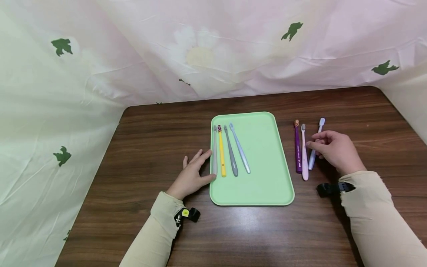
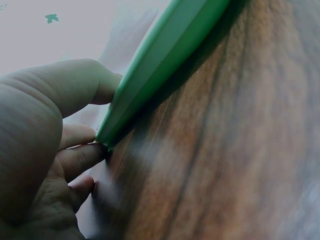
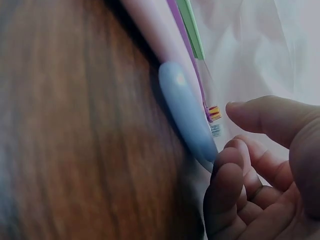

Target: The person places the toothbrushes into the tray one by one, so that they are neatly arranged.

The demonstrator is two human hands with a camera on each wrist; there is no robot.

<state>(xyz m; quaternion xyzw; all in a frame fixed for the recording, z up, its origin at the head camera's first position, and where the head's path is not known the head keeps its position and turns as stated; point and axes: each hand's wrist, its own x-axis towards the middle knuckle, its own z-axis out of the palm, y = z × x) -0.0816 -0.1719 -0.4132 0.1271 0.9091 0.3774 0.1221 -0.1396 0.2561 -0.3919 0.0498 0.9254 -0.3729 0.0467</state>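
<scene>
A light green tray (image 1: 267, 159) lies on the table, bearing several toothbrushes: a light grey toothbrush (image 1: 215, 148), a yellow toothbrush (image 1: 222, 159), a dark grey toothbrush (image 1: 231, 154) and a blue toothbrush (image 1: 241, 152). My left hand (image 1: 191, 176) touches the tray's left edge with thumb and fingers spread. Right of the tray lie a purple toothbrush (image 1: 298, 152), a pink toothbrush (image 1: 304, 155) and a pale blue toothbrush (image 1: 312, 159). Over the pale blue one, my right hand (image 1: 338, 152) hovers; in the right wrist view its thumb stands apart from the bent fingers, close beside the handle (image 3: 185, 110).
The dark wooden table (image 1: 160, 137) has rounded back corners. A pale patterned cloth (image 1: 217, 48) hangs behind it and along the left side. Each wrist wears a black strap, such as the right strap (image 1: 335, 188).
</scene>
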